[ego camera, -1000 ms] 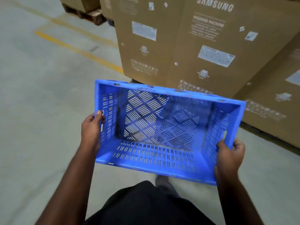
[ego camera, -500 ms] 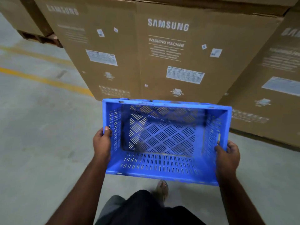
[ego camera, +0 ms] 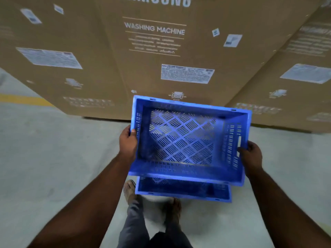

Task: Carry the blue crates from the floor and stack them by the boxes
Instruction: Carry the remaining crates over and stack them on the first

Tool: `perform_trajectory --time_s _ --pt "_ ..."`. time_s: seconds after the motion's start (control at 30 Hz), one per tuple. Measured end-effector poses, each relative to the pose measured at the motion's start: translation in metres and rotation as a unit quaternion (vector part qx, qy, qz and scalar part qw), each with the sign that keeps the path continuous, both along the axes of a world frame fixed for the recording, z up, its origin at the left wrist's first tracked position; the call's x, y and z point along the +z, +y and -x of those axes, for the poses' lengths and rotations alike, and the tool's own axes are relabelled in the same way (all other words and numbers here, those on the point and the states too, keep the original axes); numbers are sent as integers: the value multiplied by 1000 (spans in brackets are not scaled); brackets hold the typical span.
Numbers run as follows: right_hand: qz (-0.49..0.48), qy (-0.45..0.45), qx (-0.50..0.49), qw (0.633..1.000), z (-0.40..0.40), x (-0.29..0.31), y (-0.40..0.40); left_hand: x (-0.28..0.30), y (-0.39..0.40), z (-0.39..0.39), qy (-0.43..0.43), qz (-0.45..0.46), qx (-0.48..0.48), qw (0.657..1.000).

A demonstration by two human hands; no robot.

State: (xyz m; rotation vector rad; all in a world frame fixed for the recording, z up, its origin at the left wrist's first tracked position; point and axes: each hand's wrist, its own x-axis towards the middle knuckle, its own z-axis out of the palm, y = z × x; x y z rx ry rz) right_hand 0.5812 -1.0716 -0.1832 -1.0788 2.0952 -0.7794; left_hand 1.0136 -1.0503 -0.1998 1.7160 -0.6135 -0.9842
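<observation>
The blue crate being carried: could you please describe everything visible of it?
The carried crate looks like moulded blue plastic: open-topped, empty, with slotted walls and a diamond-pattern slotted floor. The left hand and right hand grip its short ends. It hangs tilted above a second blue crate on the floor, before the cardboard boxes.

Forward passage is blocked by the cardboard boxes (ego camera: pixel 154 56). Below the held crate (ego camera: pixel 186 140), a second blue crate (ego camera: pixel 182 191) (partly hidden) occupies the floor. Open concrete floor (ego camera: pixel 53 149) is seen leftward.
</observation>
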Motion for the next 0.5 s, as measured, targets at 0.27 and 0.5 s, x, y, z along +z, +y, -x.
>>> perform_trajectory --time_s 0.27,0.5 --pt "75 345 270 896 -9 -29 25 -29 -29 -32 25 -122 -140 982" --pt "33 300 497 814 -17 -46 102 -21 26 -34 -173 -120 -210 955"
